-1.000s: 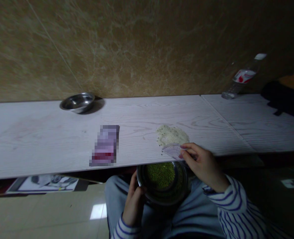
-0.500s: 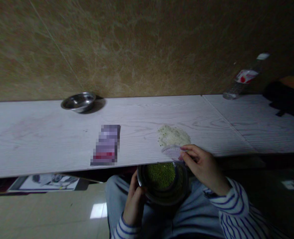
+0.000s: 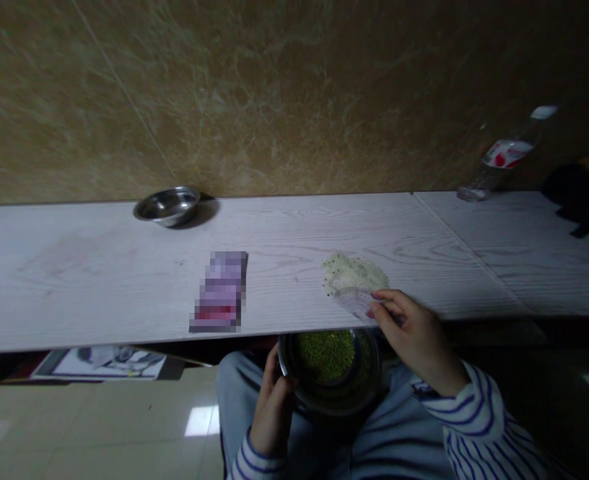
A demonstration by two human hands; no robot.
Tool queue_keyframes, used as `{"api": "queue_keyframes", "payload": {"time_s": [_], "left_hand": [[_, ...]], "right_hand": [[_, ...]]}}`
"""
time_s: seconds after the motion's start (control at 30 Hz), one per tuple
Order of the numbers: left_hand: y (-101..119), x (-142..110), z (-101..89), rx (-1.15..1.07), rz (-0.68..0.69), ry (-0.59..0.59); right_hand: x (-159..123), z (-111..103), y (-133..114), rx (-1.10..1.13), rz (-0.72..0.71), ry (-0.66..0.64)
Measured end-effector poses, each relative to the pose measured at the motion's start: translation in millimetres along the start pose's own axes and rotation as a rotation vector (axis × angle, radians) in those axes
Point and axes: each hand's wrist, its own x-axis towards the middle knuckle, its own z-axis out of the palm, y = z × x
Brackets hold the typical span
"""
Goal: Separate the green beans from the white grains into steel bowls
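My left hand [image 3: 273, 403] is closed on the left rim of a metal bowl [image 3: 342, 403], which sits below the table edge, over my lap. Green mung beans [image 3: 324, 357] cover its bottom. Between the thumb and fingers of my right hand [image 3: 409, 328] is a clear plastic protractor [image 3: 353, 301]. It is tilted, its curved edge at the near side of a pile of white rice [image 3: 353, 272] on the table. A few dark green beans are scattered through the left part of the rice.
A second metal bowl [image 3: 168, 208] stands by the wall. A purple, pixelated flat item [image 3: 219, 291] lies left of the rice on the white table [image 3: 279, 267]. A clear bottle [image 3: 505, 155] and a dark cloth-like item [image 3: 579, 200] are at the right.
The whole view has shifted slightly, so things sit further right. The protractor is a little closer over the rice's near edge. Both hands keep their holds.
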Motion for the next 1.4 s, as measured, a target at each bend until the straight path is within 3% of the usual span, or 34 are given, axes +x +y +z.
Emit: {"api": "queue_keyframes", "payload": {"time_s": [0.63, 0.97, 1.4], "left_hand": [[-1.6, 1.6, 1.9, 0.041, -0.010, -0.002], [0.9, 0.8, 5.1, 0.034, -0.021, 0.026], [1.3, 0.6, 4.4, 0.039, 0.017, -0.012]], "right_hand": [[-0.7, 2.0, 0.0, 0.031, 0.016, -0.026], [8.1, -3.3, 7.4, -0.045, 0.016, 0.053], [4.6, 0.0, -4.8, -0.034, -0.033, -0.023]]}}
